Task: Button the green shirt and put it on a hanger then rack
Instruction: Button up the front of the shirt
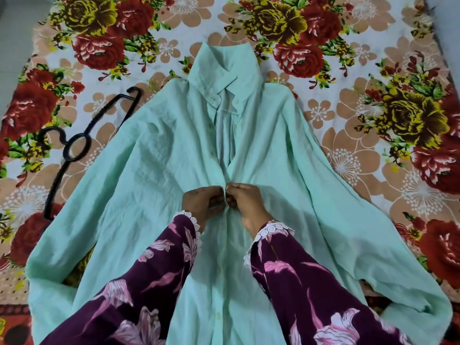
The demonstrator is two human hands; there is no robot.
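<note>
A: Head view, looking down: where does the buttoning stand?

B: About midway, I judge. The pale mint-green cotton shirt (286, 150) lies spread face up across the middle of the flower-printed bedsheet (373, 108), collar toward the far edge, hem toward the near edge. Below the hands the front placket looks closed; above them it gapes open up to the collar.

A: And the hands?

B: Both meet at the placket, roughly at the shirt's mid-height. The left hand (202, 202) pinches the left front edge, the right hand (245, 204) pinches the right one, fingertips nearly touching. They appear to be working one button through its hole, though the button itself is hidden between the fingers.

A: So what remains?

B: The upper buttons, a few of which show as small dots along the open left edge, plus the collar band. Then the hanger and rack steps, neither begun.

A: Is the hanger at hand?

B: Yes. The black plastic hanger (72, 145) lies toward the left edge of the bedsheet, one end tucked under the shirt's sleeve. No rack is visible.
</note>
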